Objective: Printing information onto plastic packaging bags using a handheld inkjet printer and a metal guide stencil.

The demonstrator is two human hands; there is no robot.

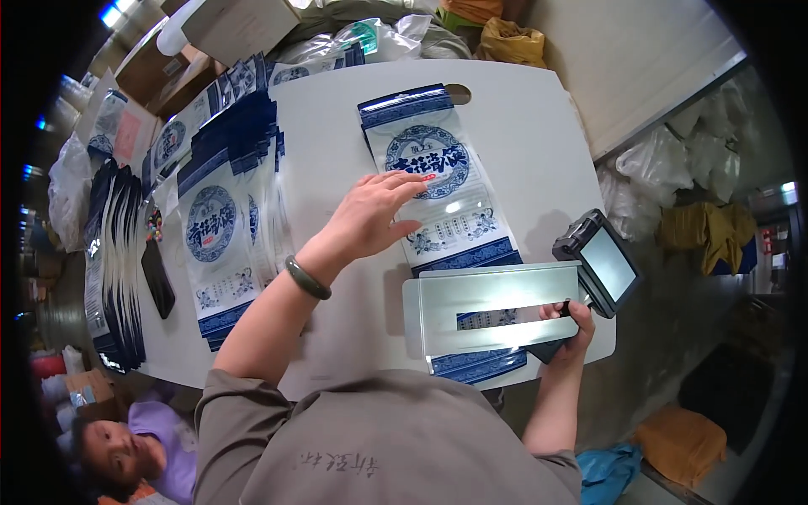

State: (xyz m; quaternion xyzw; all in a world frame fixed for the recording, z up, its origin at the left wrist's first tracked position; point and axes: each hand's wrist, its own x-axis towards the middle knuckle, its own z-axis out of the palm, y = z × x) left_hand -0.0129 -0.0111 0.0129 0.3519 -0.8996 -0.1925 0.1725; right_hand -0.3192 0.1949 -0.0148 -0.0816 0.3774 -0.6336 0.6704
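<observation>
Grey cloth of the person's shirt (379, 446) fills the lower edge, closest to the camera, and both forearms rise out of it; beyond the hands spreads the white table (522, 135), the largest thing here. Left of the left hand lies a fanned stack of blue-and-white pouches (223, 219), overlapping one another, and further left a second, darker row of pouches (114, 261) stands on edge; between these two lies a small black object (157, 278), which I cannot identify. Under the left hand (370, 215) lies one single pouch (442, 189), flat and slightly tilted; the hand is spread, palm down, and its fingertips (421, 178) press on the round blue print; a green bangle (306, 279) sits on the wrist. Just before this hand, the lower end of the pouch goes under a grey metal plate with a slot (497, 307), and the print shows through the slot. The right hand (568, 324) is clenched around the handle of a black handheld device with a screen (599, 261), at the right end of the plate.
</observation>
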